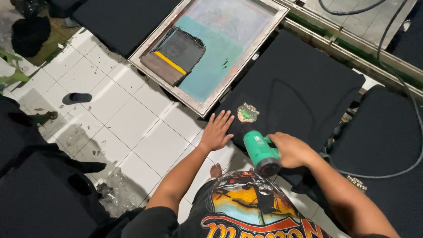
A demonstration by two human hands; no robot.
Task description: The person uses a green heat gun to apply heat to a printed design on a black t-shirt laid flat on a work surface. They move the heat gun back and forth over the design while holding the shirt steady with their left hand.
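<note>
Our right hand (291, 150) grips the green plastic heat gun (261, 152); our left hand (217, 131) lies flat, fingers spread, on the black cotton shirt (299, 83). Lingering on the small green printed emblem (247, 113) just ahead could scorch it.

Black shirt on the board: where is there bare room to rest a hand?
The black shirt is bare right of the small print, up to the far rail. Crowded near edge: left hand flat beside the print, right hand holding the green heat gun.

White tiled floor (128, 123) littered with scraps, a dark sandal (77, 98), black cloth-covered boards all around.
</note>
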